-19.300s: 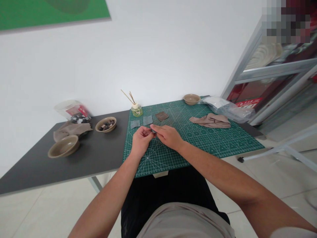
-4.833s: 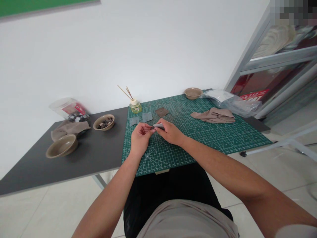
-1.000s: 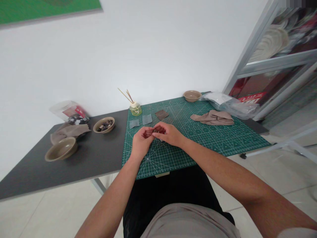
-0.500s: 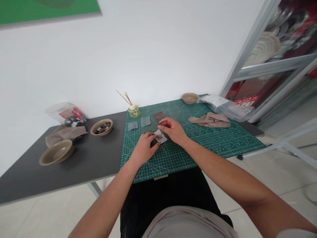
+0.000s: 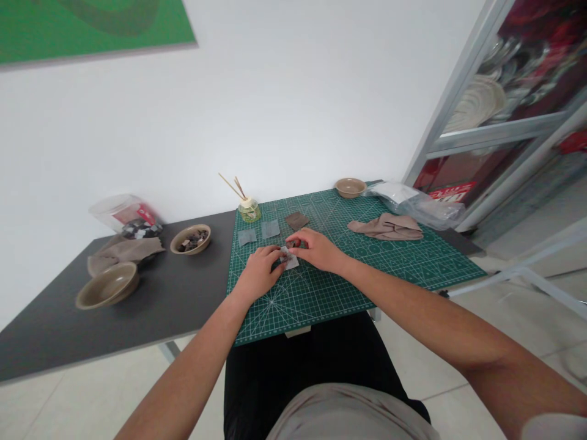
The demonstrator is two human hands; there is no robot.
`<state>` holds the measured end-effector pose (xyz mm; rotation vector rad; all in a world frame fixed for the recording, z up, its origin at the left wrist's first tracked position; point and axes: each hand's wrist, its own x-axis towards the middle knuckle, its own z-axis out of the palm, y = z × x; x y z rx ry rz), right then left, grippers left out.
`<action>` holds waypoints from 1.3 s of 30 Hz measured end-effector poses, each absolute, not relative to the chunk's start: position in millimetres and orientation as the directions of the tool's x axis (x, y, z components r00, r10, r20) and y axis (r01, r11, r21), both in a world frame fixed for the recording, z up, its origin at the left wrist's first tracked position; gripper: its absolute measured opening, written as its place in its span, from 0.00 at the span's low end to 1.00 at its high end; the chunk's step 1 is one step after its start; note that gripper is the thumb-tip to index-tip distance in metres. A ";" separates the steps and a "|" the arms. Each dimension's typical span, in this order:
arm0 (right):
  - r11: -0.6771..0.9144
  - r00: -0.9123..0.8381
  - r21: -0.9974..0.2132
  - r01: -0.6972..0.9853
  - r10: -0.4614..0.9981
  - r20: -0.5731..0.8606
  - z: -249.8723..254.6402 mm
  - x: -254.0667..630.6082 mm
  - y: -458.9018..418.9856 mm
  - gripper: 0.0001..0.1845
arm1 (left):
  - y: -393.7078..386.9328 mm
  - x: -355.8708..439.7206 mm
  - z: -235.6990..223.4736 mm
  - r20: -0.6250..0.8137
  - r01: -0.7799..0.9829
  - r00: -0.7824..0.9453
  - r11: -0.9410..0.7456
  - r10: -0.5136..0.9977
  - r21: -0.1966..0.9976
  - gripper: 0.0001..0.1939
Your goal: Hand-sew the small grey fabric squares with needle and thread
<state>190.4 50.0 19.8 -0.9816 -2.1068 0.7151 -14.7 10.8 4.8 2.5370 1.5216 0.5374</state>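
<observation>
A small whitish sheet with dark marks [image 5: 291, 263] lies on the green cutting mat [image 5: 316, 299]. My left hand [image 5: 259, 274] rests on the mat with its thumb and fingers closed at the sheet's left edge. My right hand [image 5: 323, 252] curls in over the sheet from the right, thumb and finger pinched around something small and brownish that is mostly hidden. Just beyond the hands lies a flat brown square [image 5: 297, 220]. Two pale grey-blue squares, a larger one [image 5: 270, 229] and a smaller one [image 5: 247, 237], lie to its left.
A reed diffuser [image 5: 249, 209] stands at the mat's back left. Leftward on the dark table are a bowl of small dark pieces [image 5: 191, 237], another bowl [image 5: 107, 287], a cloth [image 5: 123, 252] and a clear tub [image 5: 121, 211]. To the right sit a bowl [image 5: 351, 187], plastic bag [image 5: 417, 201] and cloth [image 5: 387, 227].
My right hand has come down and left, closer to my left hand. The whitish sheet has shifted slightly left and is more covered by fingers. The view has tilted a little.
</observation>
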 end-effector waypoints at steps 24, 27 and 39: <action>0.650 -0.586 -0.573 0.500 0.741 0.328 -3.6 180.2 49.0 0.14 | 12.2 -15.6 0.3 0.252 0.833 0.370 -0.440 0.894 0.337 0.17; 0.640 -0.573 -0.581 0.503 0.750 0.330 -3.4 179.4 50.2 0.10 | 12.1 -14.9 0.3 0.252 0.839 0.367 -0.435 0.896 0.328 0.21; 0.641 -0.536 -0.560 0.524 0.760 0.368 -4.9 178.7 52.0 0.04 | 8.6 -14.0 4.0 0.212 0.861 0.359 -0.411 0.909 0.301 0.23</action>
